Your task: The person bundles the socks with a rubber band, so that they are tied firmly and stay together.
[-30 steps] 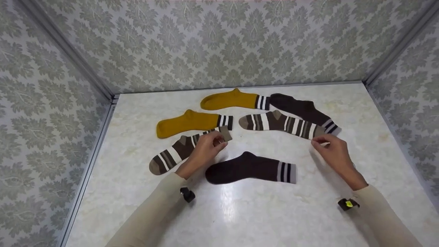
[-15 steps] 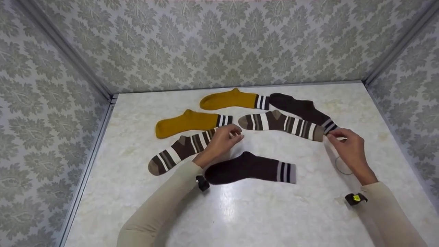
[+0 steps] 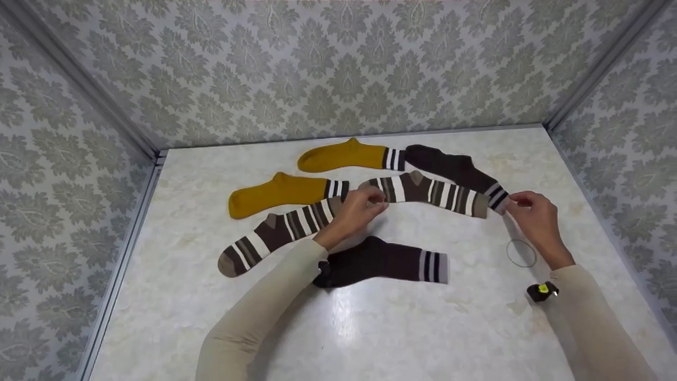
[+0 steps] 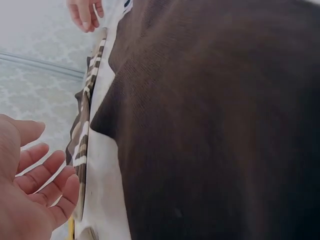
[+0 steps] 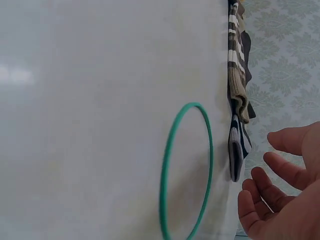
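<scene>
head view: shows six socks spread on a pale table (image 3: pixel 423 328), with patterned walls (image 3: pixel 317 53) behind and at both sides. left hand (image 3: pixel 359 211) over the toe of the right striped sock (image 3: pixel 441 193), hiding part of it; contact hard to tell. right hand (image 3: pixel 535 218) at the cuff of the far dark sock (image 3: pixel 449 166), close to or touching its edge. right striped sock alongside, cuff by cuff. farther back, far mustard sock (image 3: pixel 341 157), with its cuff against or just beside the far dark sock's toe. at left, near mustard sock (image 3: pixel 280 196) above the left striped sock (image 3: pixel 280 233), with a thin strip of tabletop between and cuffs drawing together by the left hand. in front, near dark sock (image 3: pixel 389 262), toe partly behind a black wrist unit (image 3: pixel 322 269). broad tabletop from there to the bottom of the frame, and more from the right hand to the right wall. thin ring (image 3: pixel 521 253) just beside the right wrist.

left wrist view: left hand released, fingers loosely bent, thumb apart, holding nothing. near dark sock very close, filling the right side. narrow tabletop strip between, with striped fabric edge-on.

right wrist view: right hand released too, fingers gently curved, grasping nothing. far dark sock's cuff just off the fingertips. ring green here, against a wide stretch of tabletop.
</scene>
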`<action>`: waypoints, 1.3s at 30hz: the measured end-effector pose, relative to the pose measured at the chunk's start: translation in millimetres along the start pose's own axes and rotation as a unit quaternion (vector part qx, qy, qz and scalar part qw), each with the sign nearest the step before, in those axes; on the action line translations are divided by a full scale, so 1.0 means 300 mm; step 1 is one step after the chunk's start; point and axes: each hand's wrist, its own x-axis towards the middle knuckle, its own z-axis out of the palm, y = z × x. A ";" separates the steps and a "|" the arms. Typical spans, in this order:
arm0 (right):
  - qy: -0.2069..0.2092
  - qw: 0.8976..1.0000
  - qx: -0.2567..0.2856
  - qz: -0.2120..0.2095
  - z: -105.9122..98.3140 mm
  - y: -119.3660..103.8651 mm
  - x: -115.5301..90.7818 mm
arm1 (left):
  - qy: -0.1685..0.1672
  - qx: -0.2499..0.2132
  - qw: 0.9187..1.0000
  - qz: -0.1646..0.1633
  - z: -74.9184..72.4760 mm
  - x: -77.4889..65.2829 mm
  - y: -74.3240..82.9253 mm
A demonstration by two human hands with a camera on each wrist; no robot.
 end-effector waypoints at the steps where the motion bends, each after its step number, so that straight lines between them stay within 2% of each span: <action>1: -0.005 1.000 -0.001 0.003 0.005 0.004 0.007 | 0.000 -0.001 1.000 -0.002 0.004 0.003 0.000; 10: -0.038 0.999 -0.008 0.015 0.022 0.035 0.075 | 0.004 -0.013 1.000 -0.014 0.034 0.011 0.017; 19: -0.047 0.998 -0.035 0.035 0.032 0.044 0.103 | -0.016 -0.043 0.998 -0.041 0.059 0.040 0.009; 25: -0.001 0.999 -0.015 0.041 0.018 0.032 0.109 | -0.024 -0.045 0.998 -0.031 0.072 0.052 0.004; 30: 0.026 0.998 0.019 0.045 -0.001 -0.011 0.114 | -0.025 -0.047 0.998 -0.032 0.079 0.058 0.006; 39: 0.067 0.995 0.074 0.009 -0.012 -0.080 0.113 | -0.020 -0.057 0.998 -0.034 0.104 0.078 0.021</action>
